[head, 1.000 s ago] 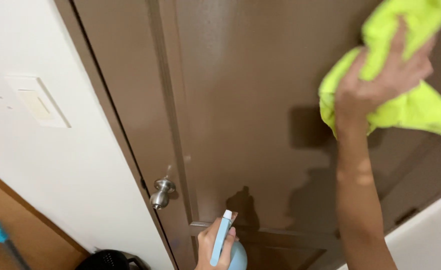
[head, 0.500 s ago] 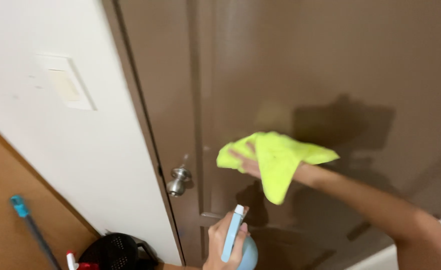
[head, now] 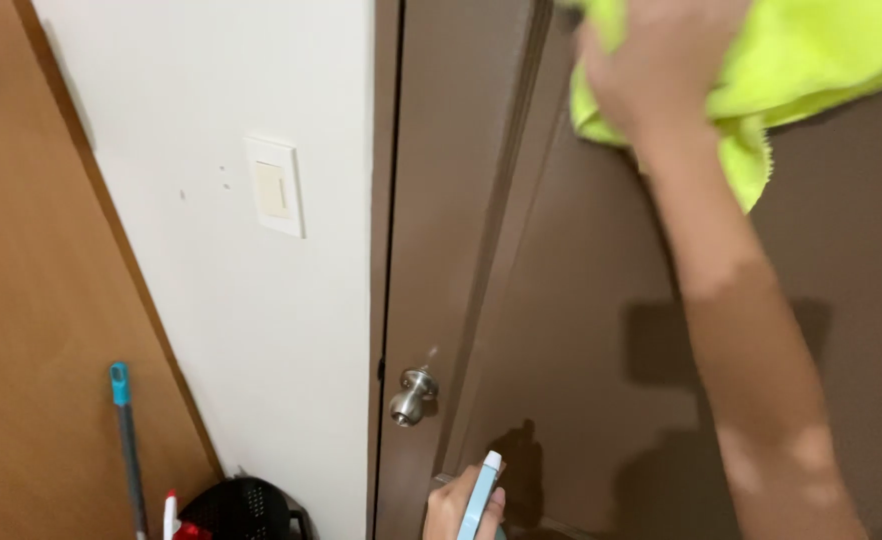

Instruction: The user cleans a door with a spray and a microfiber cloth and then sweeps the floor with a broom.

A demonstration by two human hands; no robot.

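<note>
Right hand (head: pixel 661 60) up at top of frame, palm pressed flat onto a bright yellow-green microfibre cloth (head: pixel 811 70), pinning it against the dark brown panelled door (head: pixel 581 330); fingers spread over the cloth, not bunched round it; fingertips and the cloth's upper part cut off by the top edge; one frayed corner hangs just right of the wrist; forearm runs down to the lower right corner.

Left hand (head: pixel 456 512) at bottom edge, mostly out of frame; clenched on a pale blue spray bottle (head: pixel 481 495); only the trigger head and a few knuckles show, bottle body hidden below the frame.

Round brushed-metal door knob (head: pixel 411 395) on the door's edge, just above the left hand, not touched; white rocker light switch (head: pixel 276 185) on the white wall (head: pixel 211 300); thin grey pole with blue tip (head: pixel 126 440) leaning at the orange-brown wood panel (head: pixel 31 350); black mesh basket (head: pixel 246 510) cut off at bottom, contents unreadable apart from a bit of red and white.
</note>
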